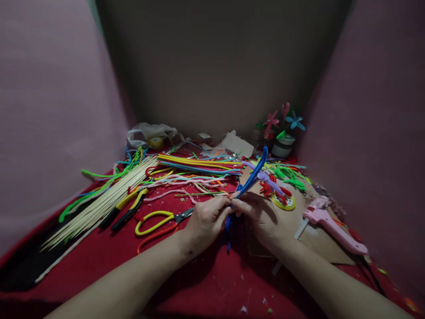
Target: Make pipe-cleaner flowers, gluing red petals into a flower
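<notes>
Pinching blue pipe cleaners (257,171) between closed fingers (243,206), left hand (206,218) and right hand (267,223) hiding the gripped part.

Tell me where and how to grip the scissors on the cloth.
Take the scissors by the yellow loop, probably best from the picture's left. That loop faces that way and shows whole, while the red loop seems partly hidden by the left forearm and the blades point right, running out of sight behind the left hand.

Blue pipe cleaners (255,175): fuzzy, matt. Glue gun (341,233): smooth plastic. Sticks (106,199): bare wood. Bag (156,130): crinkled translucent plastic. Tablecloth (206,288): matt cloth.
</notes>
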Tool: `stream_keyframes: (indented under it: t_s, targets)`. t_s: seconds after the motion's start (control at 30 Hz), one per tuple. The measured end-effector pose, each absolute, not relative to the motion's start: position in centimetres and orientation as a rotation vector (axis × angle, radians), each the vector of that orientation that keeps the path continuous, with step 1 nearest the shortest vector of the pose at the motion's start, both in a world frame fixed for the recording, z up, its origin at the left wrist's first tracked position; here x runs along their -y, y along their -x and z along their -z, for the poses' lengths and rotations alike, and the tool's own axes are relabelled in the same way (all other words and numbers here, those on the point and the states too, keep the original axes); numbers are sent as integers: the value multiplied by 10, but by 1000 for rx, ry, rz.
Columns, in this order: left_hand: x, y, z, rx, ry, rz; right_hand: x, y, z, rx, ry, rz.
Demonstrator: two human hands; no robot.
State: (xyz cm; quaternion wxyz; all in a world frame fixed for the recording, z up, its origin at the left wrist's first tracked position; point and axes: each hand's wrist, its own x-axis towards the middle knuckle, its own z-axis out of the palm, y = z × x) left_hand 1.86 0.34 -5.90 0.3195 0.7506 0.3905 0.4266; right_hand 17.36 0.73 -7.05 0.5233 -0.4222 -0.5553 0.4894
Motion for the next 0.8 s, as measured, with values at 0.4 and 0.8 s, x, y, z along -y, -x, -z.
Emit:
stream_keyframes:
  t_s: [0.4,0.8]
  targets:
    - [-12,-19,47,-798,-1290,-903,0,-173,54,1423,971,-1174]
    - [-15,-21,59,-489,-961,-777,2,-169,58,1246,731,-1565]
